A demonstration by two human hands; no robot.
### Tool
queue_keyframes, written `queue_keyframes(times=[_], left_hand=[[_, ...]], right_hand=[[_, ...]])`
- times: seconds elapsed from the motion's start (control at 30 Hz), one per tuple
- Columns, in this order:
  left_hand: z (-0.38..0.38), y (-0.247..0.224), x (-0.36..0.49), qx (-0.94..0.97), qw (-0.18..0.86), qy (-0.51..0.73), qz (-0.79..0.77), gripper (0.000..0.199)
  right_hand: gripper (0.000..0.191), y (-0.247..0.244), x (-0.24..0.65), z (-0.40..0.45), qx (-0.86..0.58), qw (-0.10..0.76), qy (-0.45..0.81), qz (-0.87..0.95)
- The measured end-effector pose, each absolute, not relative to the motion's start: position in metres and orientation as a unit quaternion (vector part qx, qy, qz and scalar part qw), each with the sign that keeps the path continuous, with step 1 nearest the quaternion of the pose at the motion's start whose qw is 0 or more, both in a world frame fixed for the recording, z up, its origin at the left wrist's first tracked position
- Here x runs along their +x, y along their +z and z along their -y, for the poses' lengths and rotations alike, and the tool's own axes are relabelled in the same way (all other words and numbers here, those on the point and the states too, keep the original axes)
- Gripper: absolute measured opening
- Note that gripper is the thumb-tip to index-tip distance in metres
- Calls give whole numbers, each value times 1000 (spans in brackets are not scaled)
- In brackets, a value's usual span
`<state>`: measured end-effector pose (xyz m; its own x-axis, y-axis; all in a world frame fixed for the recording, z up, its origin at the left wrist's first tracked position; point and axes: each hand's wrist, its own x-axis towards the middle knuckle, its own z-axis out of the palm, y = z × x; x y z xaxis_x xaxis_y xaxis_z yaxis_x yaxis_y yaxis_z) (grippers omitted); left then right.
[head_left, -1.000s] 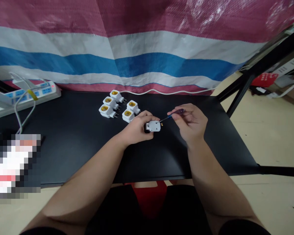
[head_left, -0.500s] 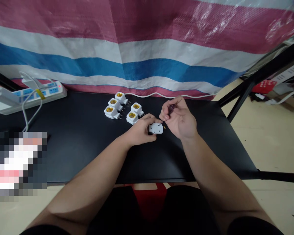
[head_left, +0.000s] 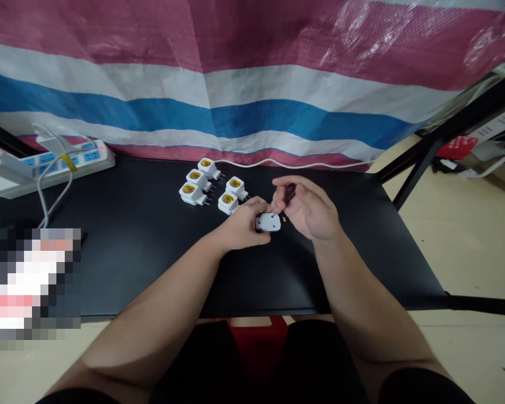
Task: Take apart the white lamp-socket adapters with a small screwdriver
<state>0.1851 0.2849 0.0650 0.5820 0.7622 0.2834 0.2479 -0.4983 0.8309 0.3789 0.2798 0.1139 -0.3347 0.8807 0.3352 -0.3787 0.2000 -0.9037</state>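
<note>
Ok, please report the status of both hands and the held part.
Left hand gripping small white plastic block with holes. Right hand holding dark purple-handled screwdriver, tip hard to see. Tiny gold-coloured piece near block; nothing visibly blocking.

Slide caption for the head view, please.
Left hand holding a white casing, right hand a dark-handled screwdriver, at a black table.

Dark-handled screwdriver (head_left: 290, 193) tilts over holed white casing (head_left: 268, 222).

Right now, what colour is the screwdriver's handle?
The handle looks dark purple; head view.
</note>
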Motion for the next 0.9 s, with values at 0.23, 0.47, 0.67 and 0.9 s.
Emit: queue_keyframes(times=[0.23,0.47,0.67,0.9], left_hand=[[-284,68,185,807,380,334,-304,48],[-284,67,185,808,377,339,-299,49],[-285,64,184,810,358,364,-290,56],[-286,66,183,812,324,388,-291,55]], right_hand=[[38,113,371,-276,-169,584,589,532],[52,117,372,-276,-210,577,588,526],[49,129,381,-273,-209,617,578,492],[43,133,390,-270,-193,589,599,507]])
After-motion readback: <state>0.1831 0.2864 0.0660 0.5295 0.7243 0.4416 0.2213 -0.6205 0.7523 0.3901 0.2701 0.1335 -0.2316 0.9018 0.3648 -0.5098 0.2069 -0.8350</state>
